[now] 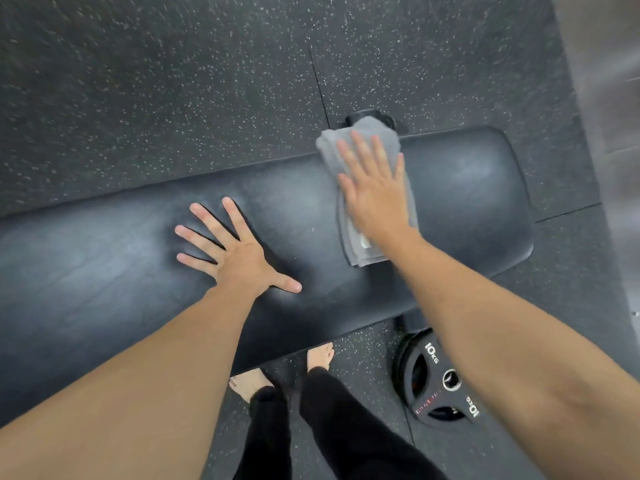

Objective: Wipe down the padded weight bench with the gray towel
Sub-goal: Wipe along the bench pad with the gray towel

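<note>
A black padded weight bench (104,271) runs across the view from the left edge to a rounded end at the right. A folded gray towel (329,147) lies across the pad near that right end, its far part hanging over the back edge. My right hand (374,192) presses flat on the towel, fingers together and pointing away from me. My left hand (235,251) rests palm down on the bare pad to the left of the towel, fingers spread, holding nothing.
A black 10 kg weight plate (433,379) lies on the speckled rubber floor (156,98) by the bench's near right side. My bare feet and black trouser legs (277,393) stand against the near edge. A grey wall or panel (606,81) rises at the right.
</note>
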